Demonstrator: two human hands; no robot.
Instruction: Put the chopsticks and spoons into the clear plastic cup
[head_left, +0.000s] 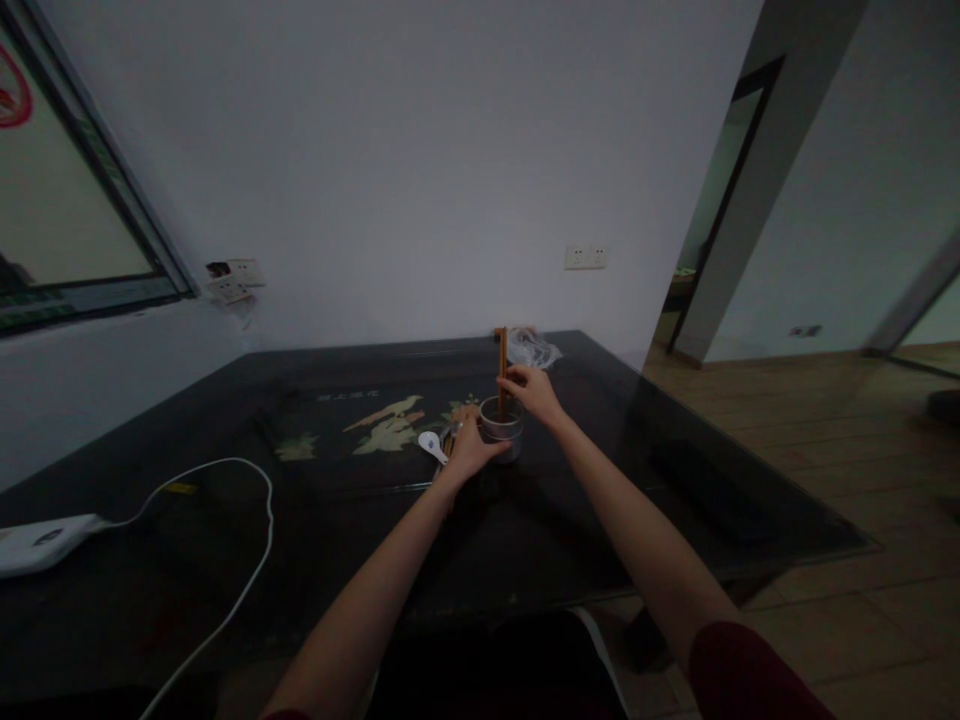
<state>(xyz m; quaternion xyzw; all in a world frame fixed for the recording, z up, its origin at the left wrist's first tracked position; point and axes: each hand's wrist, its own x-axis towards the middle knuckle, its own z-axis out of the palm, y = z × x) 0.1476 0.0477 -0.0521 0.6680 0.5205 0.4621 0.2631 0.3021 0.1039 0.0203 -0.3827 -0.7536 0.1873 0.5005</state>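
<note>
A small clear glass cup (502, 428) stands on the dark table (225, 560), a little past its middle. My left hand (469, 447) is wrapped round the cup's left side. My right hand (529, 390) is closed on a pair of brown chopsticks (502, 352), which stand upright with their lower ends inside the cup. Just left of the cup a white spoon (431, 444) lies on the table, with a few more utensils partly hidden behind my left hand.
A crumpled clear plastic bag (534, 349) lies at the table's far edge. A white power strip (41, 541) with a white cable (247, 520) sits at the left. Wall sockets (586, 257) are behind; wooden floor (810, 420) and a doorway lie to the right.
</note>
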